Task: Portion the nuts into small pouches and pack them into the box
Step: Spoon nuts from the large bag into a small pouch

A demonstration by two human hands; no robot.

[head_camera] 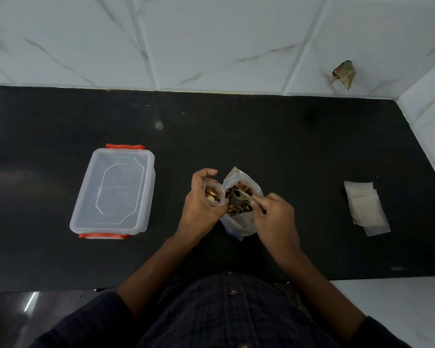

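Black stone counter [286, 136] fills the head view, and at its middle the left hand [201, 199] curls round a small pouch [214, 194], held upright with its mouth open and a few nuts already inside. Touching it on the right stands the big bag of nuts [239, 202], where the right hand [274, 209] pinches a spoon [244, 194] dipped into the mix. Thin clear film like this pouch's will likely be light, limp and a bit slippery, so gripping just below the rim should keep the mouth from folding shut. Well to the left sits the clear box [113, 192] with its lid on and red clips [125, 146] at both ends. A stack of empty pouches [366, 207] lies far right, near the side wall. Open counter lies between the box and the hands, though the near edge runs close to the person's body.
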